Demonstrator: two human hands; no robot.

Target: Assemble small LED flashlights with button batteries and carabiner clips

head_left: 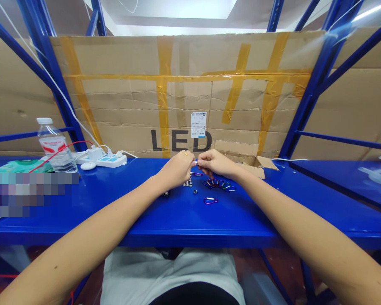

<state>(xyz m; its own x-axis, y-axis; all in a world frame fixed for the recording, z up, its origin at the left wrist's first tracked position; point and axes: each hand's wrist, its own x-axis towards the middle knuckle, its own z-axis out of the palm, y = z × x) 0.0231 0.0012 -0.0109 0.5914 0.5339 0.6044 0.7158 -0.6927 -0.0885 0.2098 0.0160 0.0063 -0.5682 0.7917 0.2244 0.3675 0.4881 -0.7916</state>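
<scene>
Above the middle of the blue bench, the left grip and the right grip meet, fingertips nearly touching, with a small pale piece between them. Both pinch it: the right thumb and forefinger press on one end, and the left fingers, curled and seen mostly from the back, close on the other. The piece is too small and too covered to tell what it is.

Just below the hands, a purple carabiner lies on the bench, partly hidden by the left fingers, beside rows of small silver pieces. A single silver ring sits apart from those rows, nearer the front edge. Under the right grip and wrist, a fan of coloured carabiners spreads out, and another magenta carabiner lies alone in front of it. Close by the left forearm is a small dark object. Behind the right wrist stands an open cardboard box, partly covered by the arm.
</scene>
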